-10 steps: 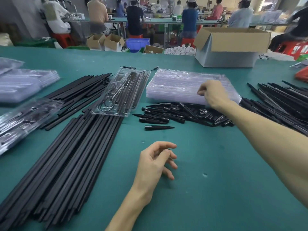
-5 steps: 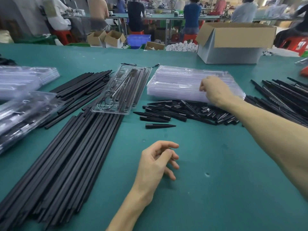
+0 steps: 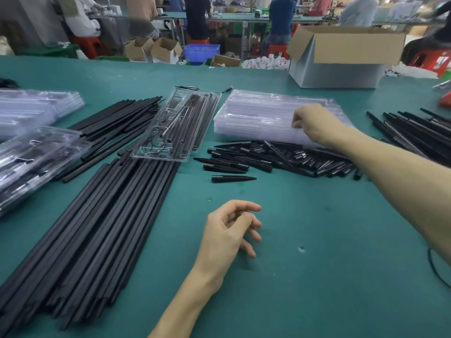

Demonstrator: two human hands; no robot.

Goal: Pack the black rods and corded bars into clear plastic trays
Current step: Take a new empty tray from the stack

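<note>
Far left: filled clear trays (image 3: 36, 157), with an empty stack (image 3: 34, 106) behind them. Next, long black rods (image 3: 97, 228) bundled on the green table (image 3: 329, 276), running away from the camera. One packed tray (image 3: 175, 125) lies across their far ends. Left hand (image 3: 229, 230) rests on the table near centre, fingers loosely curled, holding nothing. Short tapered black spikes (image 3: 268, 157) are piled beyond it. Behind them, a stack of empty clear trays (image 3: 256, 113). Right hand (image 3: 314, 123) sits on that stack's near right part, fingers curled onto the top tray; thumb hidden, can't tell if it actually grips. Far right: corded bars (image 3: 412, 132) in a pile. Cardboard box (image 3: 341, 57) at the back.
</note>
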